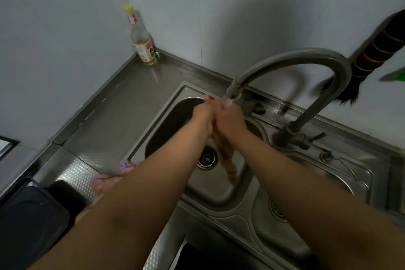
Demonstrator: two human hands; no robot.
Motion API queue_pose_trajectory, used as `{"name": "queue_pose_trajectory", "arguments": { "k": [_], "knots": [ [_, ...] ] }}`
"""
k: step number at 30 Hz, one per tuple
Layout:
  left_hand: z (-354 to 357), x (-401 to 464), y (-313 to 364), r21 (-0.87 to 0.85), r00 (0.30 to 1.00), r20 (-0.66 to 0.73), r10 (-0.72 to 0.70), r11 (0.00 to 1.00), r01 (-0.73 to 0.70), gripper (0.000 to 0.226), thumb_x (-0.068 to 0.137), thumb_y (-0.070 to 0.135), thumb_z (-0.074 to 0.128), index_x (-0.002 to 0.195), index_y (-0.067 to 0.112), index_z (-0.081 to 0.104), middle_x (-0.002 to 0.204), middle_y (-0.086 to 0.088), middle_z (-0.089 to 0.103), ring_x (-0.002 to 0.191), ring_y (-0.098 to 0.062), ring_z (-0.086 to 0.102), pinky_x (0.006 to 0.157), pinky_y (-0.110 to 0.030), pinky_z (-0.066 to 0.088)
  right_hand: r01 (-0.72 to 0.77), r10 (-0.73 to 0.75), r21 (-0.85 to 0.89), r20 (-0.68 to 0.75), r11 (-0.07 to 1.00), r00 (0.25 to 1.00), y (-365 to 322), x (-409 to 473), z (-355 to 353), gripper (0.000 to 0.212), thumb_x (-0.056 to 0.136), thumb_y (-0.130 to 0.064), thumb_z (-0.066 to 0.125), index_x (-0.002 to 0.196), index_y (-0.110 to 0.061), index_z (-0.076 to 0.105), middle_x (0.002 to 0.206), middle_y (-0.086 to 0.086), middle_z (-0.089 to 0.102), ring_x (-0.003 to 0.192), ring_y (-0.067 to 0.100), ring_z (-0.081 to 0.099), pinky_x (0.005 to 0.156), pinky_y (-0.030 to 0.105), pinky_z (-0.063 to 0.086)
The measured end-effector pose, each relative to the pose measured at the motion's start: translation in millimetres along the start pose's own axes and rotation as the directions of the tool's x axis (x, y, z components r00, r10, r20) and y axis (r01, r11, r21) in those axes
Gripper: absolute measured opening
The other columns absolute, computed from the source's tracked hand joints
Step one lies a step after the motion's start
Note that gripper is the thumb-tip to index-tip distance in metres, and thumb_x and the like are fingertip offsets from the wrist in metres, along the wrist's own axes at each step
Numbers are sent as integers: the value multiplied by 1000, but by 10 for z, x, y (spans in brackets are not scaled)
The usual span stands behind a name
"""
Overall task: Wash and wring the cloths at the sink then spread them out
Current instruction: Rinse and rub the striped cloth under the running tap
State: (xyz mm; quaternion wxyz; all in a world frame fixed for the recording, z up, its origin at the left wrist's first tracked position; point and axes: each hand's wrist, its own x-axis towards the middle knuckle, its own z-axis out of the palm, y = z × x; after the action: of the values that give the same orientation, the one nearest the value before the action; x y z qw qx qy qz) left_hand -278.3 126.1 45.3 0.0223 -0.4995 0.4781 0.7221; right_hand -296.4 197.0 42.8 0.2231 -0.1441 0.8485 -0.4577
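Your left hand (202, 114) and right hand (230, 119) both squeeze the brown cloth (225, 158) over the sink (153, 120). It looks soft, wet and heavy; grip the twisted middle.

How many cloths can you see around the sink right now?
2. A brown cloth, twisted, hangs from both hands over the left basin. A pink cloth lies on the counter left of the sink, partly hidden by the left forearm. Others may be hidden.

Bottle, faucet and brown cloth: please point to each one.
Bottle (143, 47): head view, on its label.
Faucet (306, 53): head view, top of arch.
Brown cloth (229, 164): head view, twisted hanging part.
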Motion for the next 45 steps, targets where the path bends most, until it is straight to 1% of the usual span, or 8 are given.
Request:
{"name": "queue_pose_trajectory", "arguments": {
  "k": [9,12,18,24,27,31,37,45],
  "knots": [
    [-83,-56,48,-89,999,-31,-20,996,18,50,99,50,41,113,8,65,90,-7,70,83,-20,67,85,-37,56,26,-30,-86,-43,996,999,-4,-60,118,43,101,-40,32,72,-16,54,77,9,62,74,24,60,70,38,49],
    [-164,-102,-16,-199,961,247,-125,964,176,51,99,51,42,109,7,66,82,-7,68,78,-21,66,71,-34,54,22,-28,-236,-23,972,999,31,2,22,43,101,-39,34,89,-7,60,92,17,64,89,29,61,78,37,46],
    [-649,77,-24,293,769,613,-180,956,-11,70,79,37,75,136,4,51,130,-18,60,118,-31,60,107,-48,42,-74,83,-51,198,996,977,157,293,-495,29,95,-29,52,111,-8,64,111,14,65,100,25,61,90,40,50],
    [-806,100,245,603,830,527,-183,769,-213,37,90,22,65,123,6,61,118,-15,67,109,-28,66,98,-43,51,-4,140,-201,665,980,734,65,158,-734,31,87,-27,65,117,-22,58,108,2,61,92,15,58,68,26,45],
    [-748,92,310,713,862,496,-108,617,-332,32,92,40,60,110,14,69,103,-9,73,98,-23,70,94,-39,52,53,153,-324,578,944,802,120,183,-683,18,87,-26,66,103,-18,61,97,0,61,94,19,59,70,27,47],
    [-701,89,310,736,882,470,41,532,-417,51,91,64,44,95,22,73,90,-1,75,91,-18,70,99,-41,47,-216,140,90,517,972,844,283,257,-647,17,91,-34,59,100,-20,61,104,2,65,100,20,61,87,36,51],
    [-564,113,42,484,900,382,208,785,-387,40,94,49,55,87,13,70,86,-16,71,80,-29,67,82,-38,53,-269,293,505,34,820,956,329,299,-300,23,93,-33,57,98,-11,58,99,10,66,94,25,64,82,43,56],
    [-286,74,-123,79,998,36,54,995,-56,48,101,45,39,108,7,68,91,-12,74,86,-24,71,82,-38,57,58,-48,111,-83,992,995,110,-83,-90,37,96,-40,48,74,-13,58,68,0,59,68,14,57,62,25,43]
  ]
}}
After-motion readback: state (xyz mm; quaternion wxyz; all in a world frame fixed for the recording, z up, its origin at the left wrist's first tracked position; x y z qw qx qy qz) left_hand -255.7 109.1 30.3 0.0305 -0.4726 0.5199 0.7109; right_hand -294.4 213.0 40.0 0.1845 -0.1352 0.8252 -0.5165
